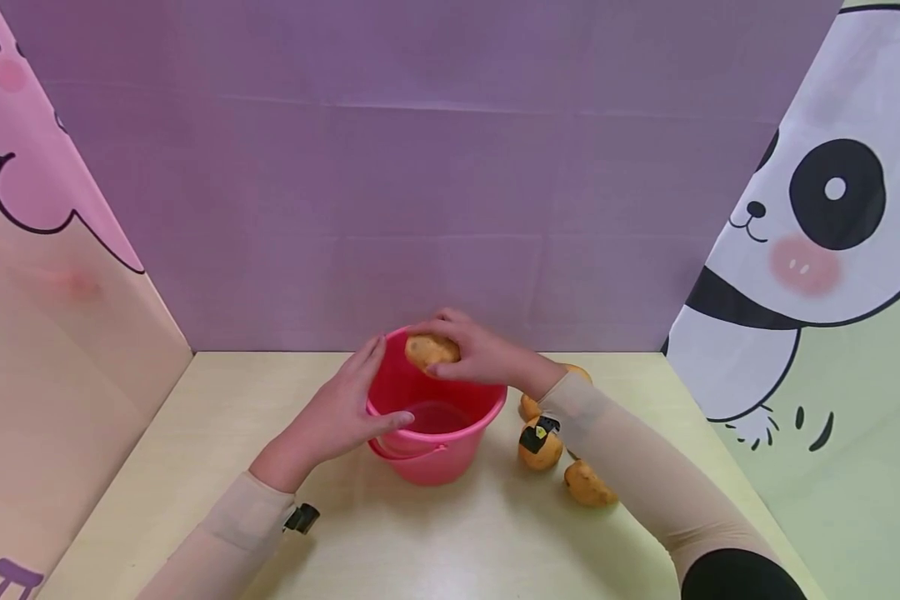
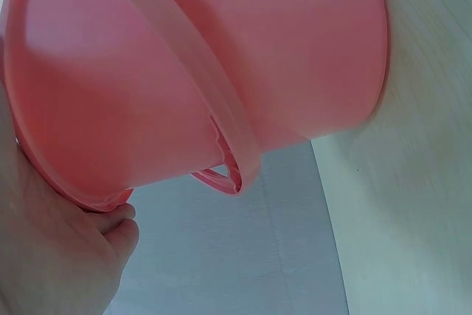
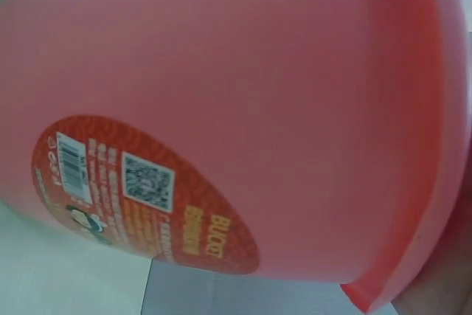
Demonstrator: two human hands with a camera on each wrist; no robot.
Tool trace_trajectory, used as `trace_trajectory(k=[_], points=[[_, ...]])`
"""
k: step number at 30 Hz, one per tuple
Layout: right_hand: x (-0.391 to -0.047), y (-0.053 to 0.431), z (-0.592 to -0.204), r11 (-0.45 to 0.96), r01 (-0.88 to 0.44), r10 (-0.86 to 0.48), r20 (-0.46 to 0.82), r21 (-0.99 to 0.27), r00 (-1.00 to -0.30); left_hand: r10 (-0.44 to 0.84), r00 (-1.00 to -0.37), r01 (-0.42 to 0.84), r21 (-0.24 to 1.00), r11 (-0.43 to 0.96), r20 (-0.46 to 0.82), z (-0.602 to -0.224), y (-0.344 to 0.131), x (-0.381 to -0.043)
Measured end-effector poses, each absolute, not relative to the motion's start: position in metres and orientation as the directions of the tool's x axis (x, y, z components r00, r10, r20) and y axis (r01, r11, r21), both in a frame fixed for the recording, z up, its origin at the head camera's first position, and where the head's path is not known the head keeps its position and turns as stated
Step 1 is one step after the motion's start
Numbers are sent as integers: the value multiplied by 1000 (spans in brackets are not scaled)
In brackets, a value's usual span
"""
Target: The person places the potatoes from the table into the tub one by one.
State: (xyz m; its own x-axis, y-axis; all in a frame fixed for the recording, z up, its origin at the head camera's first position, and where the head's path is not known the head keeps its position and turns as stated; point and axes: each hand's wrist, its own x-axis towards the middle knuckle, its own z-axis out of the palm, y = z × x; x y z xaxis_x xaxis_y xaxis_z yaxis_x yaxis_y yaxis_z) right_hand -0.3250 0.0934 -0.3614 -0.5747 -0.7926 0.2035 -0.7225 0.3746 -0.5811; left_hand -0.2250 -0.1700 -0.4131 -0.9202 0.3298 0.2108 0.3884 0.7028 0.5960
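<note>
A pink bucket (image 1: 435, 454) stands upright on the table, its handle (image 1: 412, 454) hanging down the near side. At its left rim, my left hand (image 1: 341, 408) holds on with the thumb across the near edge and the fingers at the far-left edge. The left wrist view shows that hand (image 2: 63, 241) at the bucket's rim (image 2: 66, 193). A yellow-brown potato (image 1: 429, 352) is gripped in my right hand (image 1: 468, 346), over the bucket's mouth toward the back. The right wrist view is mostly bucket wall (image 3: 258, 108); the held potato is hidden there.
Right of the bucket lie several potatoes (image 1: 588, 485), partly covered by my right forearm (image 1: 630, 467). A purple backdrop (image 1: 435, 183) rises behind the table (image 1: 390, 550), with printed panels at both sides. A red label (image 3: 147, 197) is on the bucket.
</note>
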Motion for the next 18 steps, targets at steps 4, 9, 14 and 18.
trace_trajectory(k=[4,9,14,18], points=[[-323,92,-364,395,-729,-788,202,-559,-582,333,-918,395,587,707,217,-414,-170,-225],[-324,91,-366,414,-750,-789,207,-516,-578,336,-913,406,583,704,230,-415,-170,-226],[-323,91,-366,405,-732,-787,199,-548,-584,333,-912,410,584,701,240,-415,-170,-226],[-324,93,-366,386,-718,-780,210,-579,-589,333,-913,406,597,692,235,-414,-170,-226]])
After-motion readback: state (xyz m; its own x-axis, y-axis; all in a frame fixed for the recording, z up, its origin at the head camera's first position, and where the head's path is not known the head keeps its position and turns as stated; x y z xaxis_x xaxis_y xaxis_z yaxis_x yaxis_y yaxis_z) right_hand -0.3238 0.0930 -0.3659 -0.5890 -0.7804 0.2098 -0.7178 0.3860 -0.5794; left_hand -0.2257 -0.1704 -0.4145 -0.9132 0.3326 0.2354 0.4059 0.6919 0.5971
